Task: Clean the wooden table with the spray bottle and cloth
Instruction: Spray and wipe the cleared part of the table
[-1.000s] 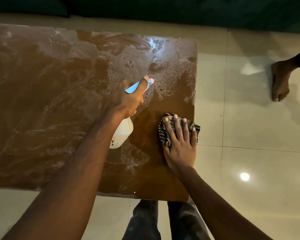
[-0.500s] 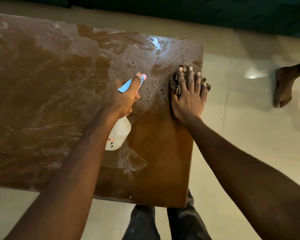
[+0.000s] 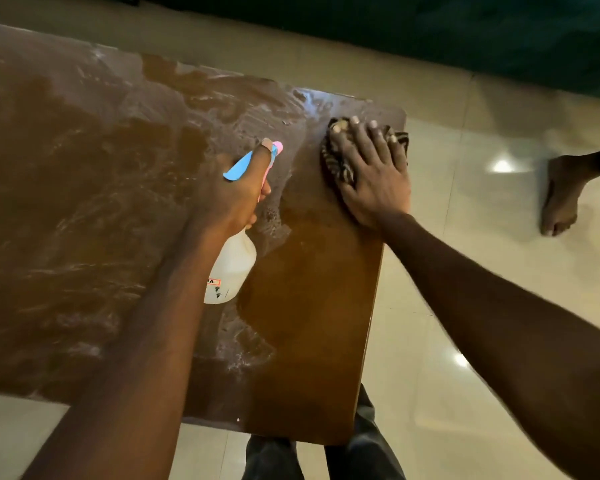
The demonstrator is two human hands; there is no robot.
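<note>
1. The left hand [image 3: 236,192] is wrapped around the neck of a spray bottle [image 3: 231,268], forefinger stretched along the pink and blue spray head, which points toward the far side of the counter [image 3: 309,306].
2. The bottle's white body hangs below the wrist, tilted, above the middle-right part of the counter; whether it touches the wood I cannot tell.
3. The right hand [image 3: 371,171] lies flat with fingers spread, pressing a dark striped cloth [image 3: 340,164] onto the counter near its far right corner.
4. The cloth is bunched under the palm and fingers, and its edges show on both sides of the hand.
5. Most of the counter to the left is streaked with pale, wet smears; a strip along the right side looks plain brown.
6. A bare foot [image 3: 561,199] of someone else stands on the shiny tiled floor [image 3: 465,237], well apart to the right.
</note>
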